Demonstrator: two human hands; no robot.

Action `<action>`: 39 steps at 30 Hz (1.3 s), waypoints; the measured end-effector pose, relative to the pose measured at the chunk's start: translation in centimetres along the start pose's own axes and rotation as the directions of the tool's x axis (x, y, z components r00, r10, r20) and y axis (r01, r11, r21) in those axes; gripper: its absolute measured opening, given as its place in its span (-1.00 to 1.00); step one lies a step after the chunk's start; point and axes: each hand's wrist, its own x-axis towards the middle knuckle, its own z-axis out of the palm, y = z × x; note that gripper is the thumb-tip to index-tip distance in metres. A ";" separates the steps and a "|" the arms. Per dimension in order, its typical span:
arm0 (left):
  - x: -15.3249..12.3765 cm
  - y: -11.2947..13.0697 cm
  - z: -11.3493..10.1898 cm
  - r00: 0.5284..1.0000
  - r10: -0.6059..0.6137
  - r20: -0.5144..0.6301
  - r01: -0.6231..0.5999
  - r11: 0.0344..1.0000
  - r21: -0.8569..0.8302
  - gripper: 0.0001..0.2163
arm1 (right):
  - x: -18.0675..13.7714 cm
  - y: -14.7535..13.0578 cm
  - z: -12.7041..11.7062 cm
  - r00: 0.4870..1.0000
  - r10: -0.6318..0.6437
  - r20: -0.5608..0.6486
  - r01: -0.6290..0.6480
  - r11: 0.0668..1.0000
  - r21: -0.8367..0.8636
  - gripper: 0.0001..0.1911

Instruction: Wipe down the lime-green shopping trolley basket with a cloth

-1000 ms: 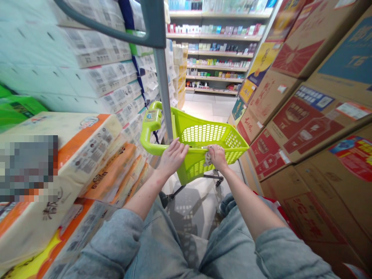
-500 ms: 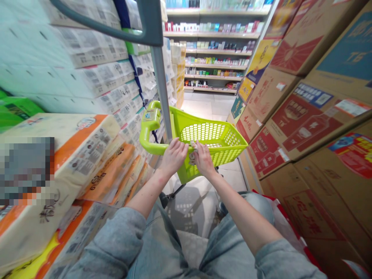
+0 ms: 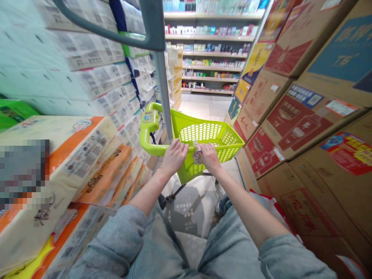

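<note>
A lime-green shopping cart (image 3: 183, 166) with a perforated basket stands in front of my knees. My left hand (image 3: 174, 155) is closed over the basket's near rim, just right of the looped green handle (image 3: 154, 149). Beside it, my right hand (image 3: 210, 158) grips a crumpled pale cloth (image 3: 197, 156) with a darker pattern and presses it against the same rim. The cloth hangs partly down the outer side of the basket; its part under my fingers is hidden. A grey pole (image 3: 163, 89) rises from the cart's left side.
Stacked packs of tissue paper (image 3: 99, 143) line the left side. Piled cardboard cartons (image 3: 308, 178) wall in the right. Shelves of small boxed goods (image 3: 213, 52) stand at the far end, beyond tiled floor (image 3: 200, 101).
My right hand has slid slightly right along the rim with the cloth, showing more of it. My left hand stays in place on the rim. The view has shifted a little.
</note>
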 end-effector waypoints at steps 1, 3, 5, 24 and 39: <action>0.1 0.1 0.0 1.000 -0.003 -0.004 0.003 1.000 0.003 -0.73 | 0.5 -0.9 -0.1 1.000 -0.030 0.006 0.030 0.999 0.022 -0.77; 0.2 0.2 0.1 1.000 -0.008 -0.008 0.008 1.000 0.011 -0.73 | 1.3 -2.2 -0.2 0.999 -0.047 0.004 0.047 0.998 0.039 -0.79; 0.2 0.2 0.1 1.000 -0.006 -0.011 0.006 1.000 0.022 -0.73 | 1.6 -2.4 -0.1 0.999 -0.048 -0.002 0.048 0.998 0.032 -0.79; -1.5 -0.7 -0.1 0.999 0.041 -0.002 -0.041 0.996 -0.079 -0.62 | -0.7 5.4 0.1 0.997 0.008 0.079 -0.004 0.998 -0.062 -0.77; -2.6 -2.9 -1.8 0.919 -0.280 -0.277 0.245 0.957 -0.155 -0.84 | -0.8 5.5 0.6 1.000 0.018 0.018 -0.018 1.000 0.000 -0.75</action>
